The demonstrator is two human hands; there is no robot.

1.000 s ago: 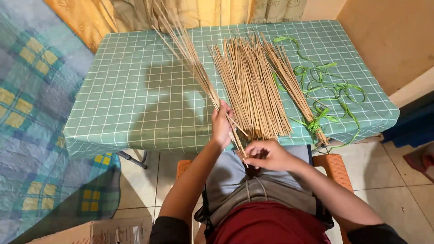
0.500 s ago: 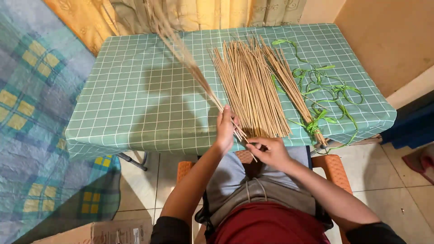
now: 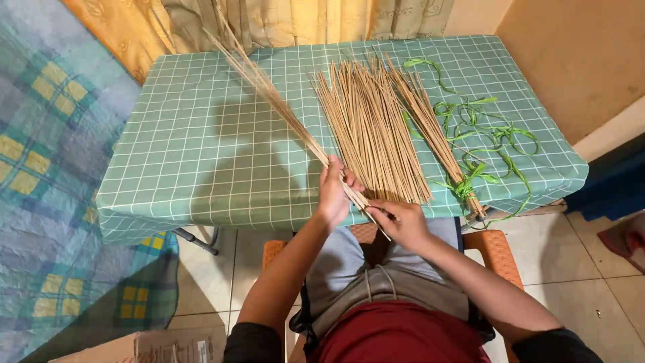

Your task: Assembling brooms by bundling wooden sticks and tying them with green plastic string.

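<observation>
Tan stick bundle [image 3: 282, 111] gripped by left hand [image 3: 334, 193], right hand [image 3: 403, 225] pinching its end.

Slim bundle of tan sticks [image 3: 282, 111], slanting up-left over table edge.

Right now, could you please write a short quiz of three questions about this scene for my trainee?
1. True or false: both hands grip one thin bundle of sticks.
2. Which lies nearest the table's right edge? A) loose pile of sticks B) green ribbon C) tied bundle
3. What pattern does the tablecloth have?

Key: 1 true, left hand and right hand; 2 B; 3 white grid on green.
</observation>
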